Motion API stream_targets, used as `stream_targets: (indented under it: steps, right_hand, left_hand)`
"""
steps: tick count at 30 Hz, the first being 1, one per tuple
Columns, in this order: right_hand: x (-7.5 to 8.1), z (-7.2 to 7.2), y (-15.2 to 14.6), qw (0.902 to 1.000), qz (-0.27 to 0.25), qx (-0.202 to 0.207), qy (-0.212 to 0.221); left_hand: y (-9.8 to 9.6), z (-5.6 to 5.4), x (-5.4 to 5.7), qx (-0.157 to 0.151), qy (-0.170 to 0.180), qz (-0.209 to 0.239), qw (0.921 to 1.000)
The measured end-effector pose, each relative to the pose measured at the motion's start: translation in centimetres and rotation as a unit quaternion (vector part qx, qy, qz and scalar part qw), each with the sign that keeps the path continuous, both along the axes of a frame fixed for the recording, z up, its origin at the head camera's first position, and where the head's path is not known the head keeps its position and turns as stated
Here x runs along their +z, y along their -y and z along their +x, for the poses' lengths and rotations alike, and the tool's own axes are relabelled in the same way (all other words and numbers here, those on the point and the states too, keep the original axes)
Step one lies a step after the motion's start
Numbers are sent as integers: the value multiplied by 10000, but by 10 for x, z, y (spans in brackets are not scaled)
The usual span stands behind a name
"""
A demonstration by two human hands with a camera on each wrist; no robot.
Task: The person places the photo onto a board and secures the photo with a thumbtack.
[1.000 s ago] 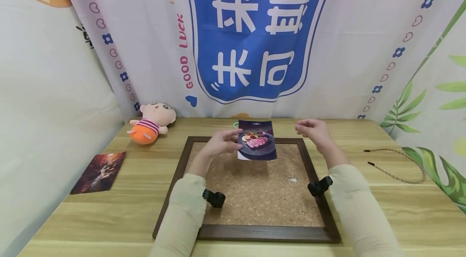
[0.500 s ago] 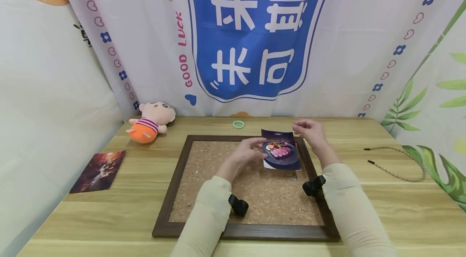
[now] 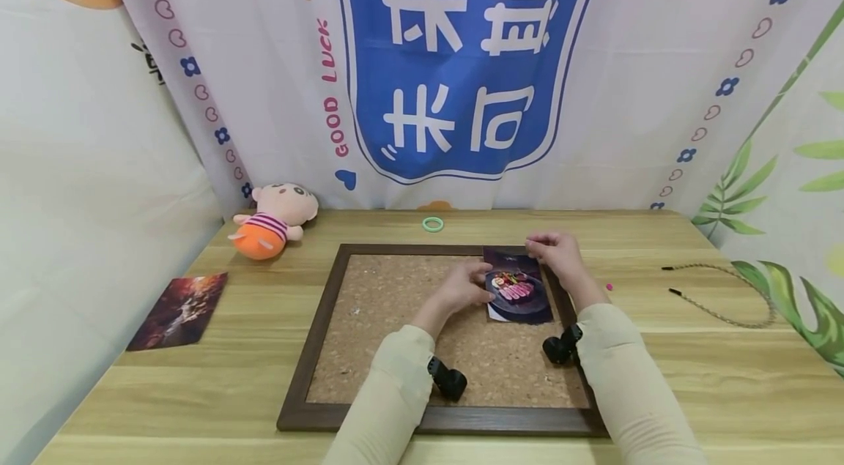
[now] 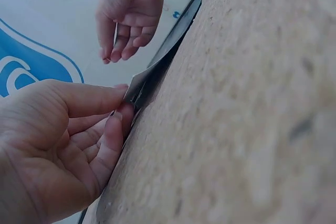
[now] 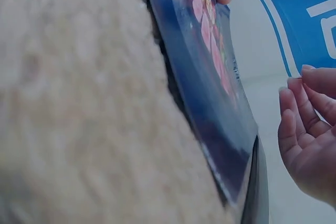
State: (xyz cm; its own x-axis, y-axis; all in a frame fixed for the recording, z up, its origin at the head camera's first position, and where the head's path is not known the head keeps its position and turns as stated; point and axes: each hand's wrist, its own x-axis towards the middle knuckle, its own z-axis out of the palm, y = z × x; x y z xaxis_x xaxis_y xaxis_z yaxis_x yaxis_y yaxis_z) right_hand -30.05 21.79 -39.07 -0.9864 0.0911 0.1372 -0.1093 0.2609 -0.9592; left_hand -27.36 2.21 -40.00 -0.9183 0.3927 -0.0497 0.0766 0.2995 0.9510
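My left hand [image 3: 463, 285] pinches the left edge of a photo print [image 3: 519, 296] showing a plate of sliced meat. The print lies close over the upper right of a cork board [image 3: 395, 333] with a dark wooden frame [image 3: 323, 296]; in the right wrist view, the photo print [image 5: 210, 103] bows slightly, edge near the cork. At the print's top right corner is my right hand [image 3: 559, 260], thumb and finger pinched together. In the left wrist view, the right hand [image 4: 131, 19] is apart from the print; what its fingertips pinch is too small to tell.
Left of the board lies a second photo print [image 3: 178, 311], with a plush doll [image 3: 273, 222] behind it. A green ring [image 3: 432, 224] sits beyond the frame. To the right are a small pink dot-like thing [image 3: 609, 287] and a braided cord [image 3: 745, 289] with black tips.
My left hand has carried the photo print right and down to the board's upper right corner. The right hand has come lower, near the print's corner. The pink thing has come into view.
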Motion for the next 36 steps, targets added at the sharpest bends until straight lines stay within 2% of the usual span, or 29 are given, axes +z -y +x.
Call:
stream_targets:
  steps: [5, 7, 14, 21, 25, 29, 33, 36]
  right_hand:
    - [-3, 0, 1, 10000, 61, 51, 32]
    - [-2, 2, 2, 9997, 127, 196, 24]
    - [-6, 3, 8, 9988, 106, 422, 220]
    - [-16, -2, 12, 9991, 225, 252, 271]
    - [-20, -3, 14, 9975, 685, -9, 174]
    - [-21, -3, 15, 9905, 1366, -176, -18]
    - [-21, -1, 14, 9806, 1952, -188, -82]
    - [-21, 0, 14, 9769, 2132, -147, -4]
  left_hand:
    - [-1, 1, 0, -80, -373, -370, 9986]
    - [-1, 1, 0, -89, -459, -497, 9977]
    - [-2, 1, -1, -180, -533, -685, 9961]
    - [-2, 0, 1, -213, -675, -1003, 9924]
    - [-2, 1, 2, -266, -754, -1136, 9903]
    - [-4, 1, 1, -332, -787, -1162, 9895]
    - [-4, 1, 1, -357, -704, -1197, 9897]
    - [-5, 2, 2, -357, -675, -1243, 9893]
